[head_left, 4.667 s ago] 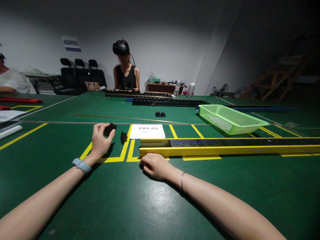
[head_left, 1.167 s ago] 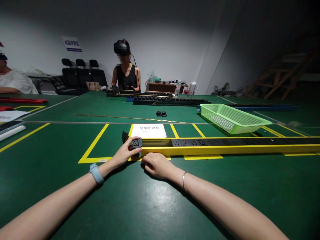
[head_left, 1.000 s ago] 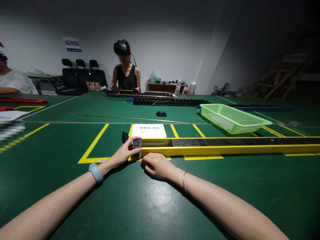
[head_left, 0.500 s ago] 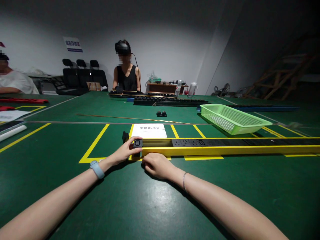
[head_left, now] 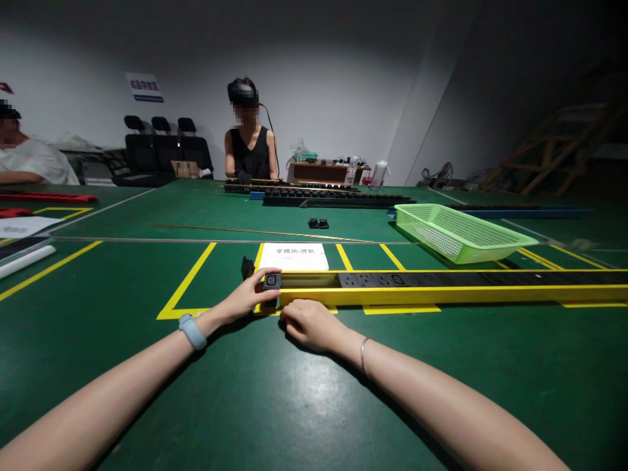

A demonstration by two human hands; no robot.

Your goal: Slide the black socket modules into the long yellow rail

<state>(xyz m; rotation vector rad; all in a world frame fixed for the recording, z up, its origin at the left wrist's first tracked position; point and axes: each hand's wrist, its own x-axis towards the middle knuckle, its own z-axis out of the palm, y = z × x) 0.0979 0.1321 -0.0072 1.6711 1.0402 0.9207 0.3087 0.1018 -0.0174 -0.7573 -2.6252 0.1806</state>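
Note:
My left hand pinches a black socket module between thumb and fingers, at the left end of a long yellow rail. The module sits at the mouth of the channel; how far it is inside I cannot tell. Just in front of the rail, my right hand rests on the table with its fingers curled, close against the rail's near side. Whatever those fingers hold, if anything, is hidden. Further right, a row of black socket modules fills the channel. Behind my left hand stands a small black piece.
A paper label lies behind the rail. Beyond are two small black modules, a thin rod and a green basket. Across the green table, a person in a headset works at black rails; another person sits far left.
My hands, the module and the rail look the same. The view has shifted slightly, and the hands of the person across the table have moved a little to the right.

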